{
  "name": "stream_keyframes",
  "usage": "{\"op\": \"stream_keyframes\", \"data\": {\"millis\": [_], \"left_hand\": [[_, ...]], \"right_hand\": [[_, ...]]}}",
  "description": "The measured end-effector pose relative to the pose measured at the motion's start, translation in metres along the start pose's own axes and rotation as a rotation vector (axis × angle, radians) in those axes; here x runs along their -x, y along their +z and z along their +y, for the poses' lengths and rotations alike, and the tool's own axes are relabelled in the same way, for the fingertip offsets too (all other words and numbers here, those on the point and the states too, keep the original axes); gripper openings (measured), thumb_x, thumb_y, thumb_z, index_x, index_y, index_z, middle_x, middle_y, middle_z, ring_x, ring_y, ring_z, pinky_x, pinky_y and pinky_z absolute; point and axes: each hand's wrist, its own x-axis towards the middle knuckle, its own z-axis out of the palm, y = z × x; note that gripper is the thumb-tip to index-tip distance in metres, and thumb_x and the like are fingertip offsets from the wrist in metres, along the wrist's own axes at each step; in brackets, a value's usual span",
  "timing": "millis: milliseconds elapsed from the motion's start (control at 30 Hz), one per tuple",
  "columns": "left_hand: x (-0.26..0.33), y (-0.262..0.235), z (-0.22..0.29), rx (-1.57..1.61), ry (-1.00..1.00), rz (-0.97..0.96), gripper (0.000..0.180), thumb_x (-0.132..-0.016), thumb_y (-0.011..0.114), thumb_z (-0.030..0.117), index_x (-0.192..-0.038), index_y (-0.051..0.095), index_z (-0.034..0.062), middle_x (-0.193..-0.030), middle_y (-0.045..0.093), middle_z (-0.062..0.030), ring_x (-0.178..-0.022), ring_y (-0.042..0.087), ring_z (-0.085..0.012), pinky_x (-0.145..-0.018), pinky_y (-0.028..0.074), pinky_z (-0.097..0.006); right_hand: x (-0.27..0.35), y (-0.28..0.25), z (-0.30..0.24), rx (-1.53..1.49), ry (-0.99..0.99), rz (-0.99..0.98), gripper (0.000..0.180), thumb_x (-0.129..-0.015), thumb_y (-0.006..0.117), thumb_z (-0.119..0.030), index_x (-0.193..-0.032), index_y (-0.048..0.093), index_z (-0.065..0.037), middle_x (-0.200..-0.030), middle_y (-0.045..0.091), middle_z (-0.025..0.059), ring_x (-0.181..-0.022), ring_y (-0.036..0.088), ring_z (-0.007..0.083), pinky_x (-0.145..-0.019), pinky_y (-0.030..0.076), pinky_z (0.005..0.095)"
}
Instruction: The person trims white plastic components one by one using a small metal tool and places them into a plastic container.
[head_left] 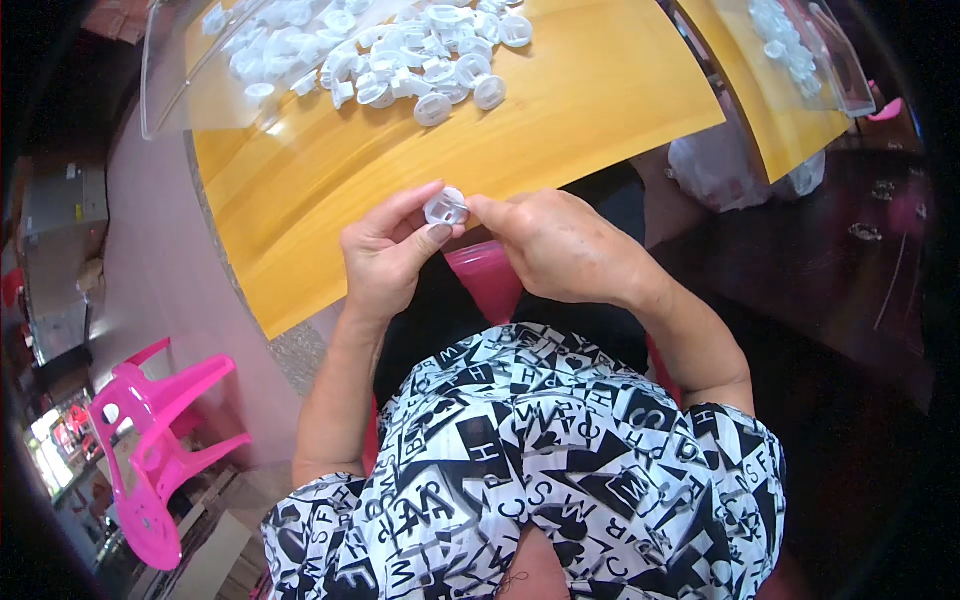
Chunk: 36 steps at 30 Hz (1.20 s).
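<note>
Between the thumb and fingers of my left hand (385, 250) is a small round white plastic part (446, 207), held just past the near edge of the table. A raised shape with a slot shows on its face. My right hand (570, 245) comes in from the right with its fingers curled, and its fingertips touch the part's right side. Whatever those fingers may pinch is hidden by the hand. Farther off, a heap of similar white plastic parts (432, 110) lies on the yellow tabletop (300, 240).
A clear plastic bin (165, 85) lies at the far left, with white pieces at its mouth. Below my hands is a pink container (487, 280). A pink plastic stool (150, 420) stands at the left. Another yellow surface with white parts (785, 45) and white bags (715, 165) are at the right.
</note>
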Motion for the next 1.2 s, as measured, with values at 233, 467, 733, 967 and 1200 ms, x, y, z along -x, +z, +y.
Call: {"op": "stream_keyframes", "data": {"millis": [233,467,733,967,1200], "left_hand": [[-0.002,0.008,0.0,0.097,0.034,0.122,0.037,-0.083,0.065,-0.007,-0.119,0.056,-0.0067,-0.105,0.065,-0.0159,-0.094,0.065,-0.0205,-0.085,0.056,-0.032],[-0.002,0.01,-0.004,0.058,0.083,0.174,0.037,-0.083,0.065,-0.007,-0.119,0.056,-0.0067,-0.106,0.065,-0.0142,-0.093,0.064,-0.0181,-0.084,0.056,-0.032],[-0.003,0.013,-0.007,0.052,0.106,0.232,0.037,-0.084,0.065,-0.007,-0.119,0.055,-0.007,-0.105,0.064,-0.0133,-0.092,0.064,-0.0171,-0.084,0.056,-0.031],[0.0,0.014,-0.007,0.05,0.114,0.213,0.035,-0.084,0.064,-0.008,-0.118,0.057,-0.0069,-0.105,0.064,-0.0127,-0.093,0.064,-0.0172,-0.084,0.055,-0.031],[0.001,0.016,-0.009,-0.134,0.122,0.187,0.033,-0.084,0.061,-0.011,-0.116,0.058,-0.0055,-0.103,0.064,-0.0122,-0.094,0.064,-0.0177,-0.083,0.056,-0.03]], "right_hand": [[-0.001,0.014,-0.007,-0.317,0.088,0.187,0.038,-0.088,0.049,0.002,-0.126,0.053,0.001,-0.082,0.062,0.0233,-0.075,0.065,0.0311,-0.07,0.049,0.0315],[-0.001,0.031,-0.009,-0.298,0.119,0.228,0.042,-0.087,0.049,0.005,-0.128,0.051,0.001,-0.083,0.064,0.0224,-0.076,0.066,0.0294,-0.071,0.05,0.0311],[-0.003,0.05,-0.001,-0.148,-0.048,0.35,0.049,-0.082,0.051,0.01,-0.13,0.046,0.006,-0.08,0.06,0.0211,-0.071,0.063,0.033,-0.066,0.051,0.0361],[0.0,0.048,-0.002,0.089,-0.079,0.326,0.048,-0.079,0.056,-0.001,-0.124,0.048,0.012,-0.076,0.061,0.0221,-0.067,0.064,0.0361,-0.062,0.053,0.0416],[0.0,0.021,-0.03,0.576,0.009,0.112,0.036,-0.08,0.057,-0.009,-0.111,0.055,0.008,-0.071,0.061,0.015,-0.062,0.066,0.0264,-0.053,0.053,0.0346]]}}
